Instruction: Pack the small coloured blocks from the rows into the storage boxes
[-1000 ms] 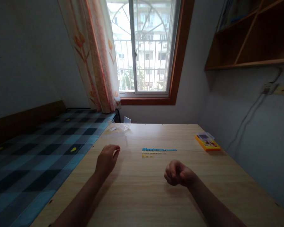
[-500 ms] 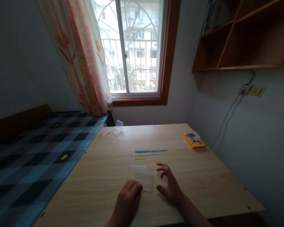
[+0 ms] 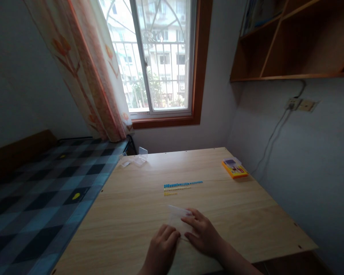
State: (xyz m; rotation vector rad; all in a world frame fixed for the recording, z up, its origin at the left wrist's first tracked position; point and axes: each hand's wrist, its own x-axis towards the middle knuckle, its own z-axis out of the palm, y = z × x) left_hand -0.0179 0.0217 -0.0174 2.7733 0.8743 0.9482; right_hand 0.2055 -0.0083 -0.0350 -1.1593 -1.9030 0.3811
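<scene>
A clear plastic box (image 3: 176,221) with its lid raised is held low over the near part of the table. My left hand (image 3: 164,242) is closed, gripping the near left corner of this box. On the other side, my right hand (image 3: 202,231) has its fingers and thumb around the right edge, touching the box. Whatever lies inside the box cannot be made out. Beyond the hands, rows of small blue pieces (image 3: 179,185) and yellow pieces (image 3: 170,194) lie lined up on the wooden table (image 3: 126,206).
An orange and yellow case (image 3: 235,169) lies near the table's right edge. Open clear plastic boxes (image 3: 140,160) stand at the far left corner. A bed with a checked cover (image 3: 83,168) adjoins the table's left side. Wooden shelves (image 3: 275,49) hang on the right wall.
My right hand has moved in to the box and closed on its right side. The box and my left hand have shifted slightly right in view, as the camera turned a little.
</scene>
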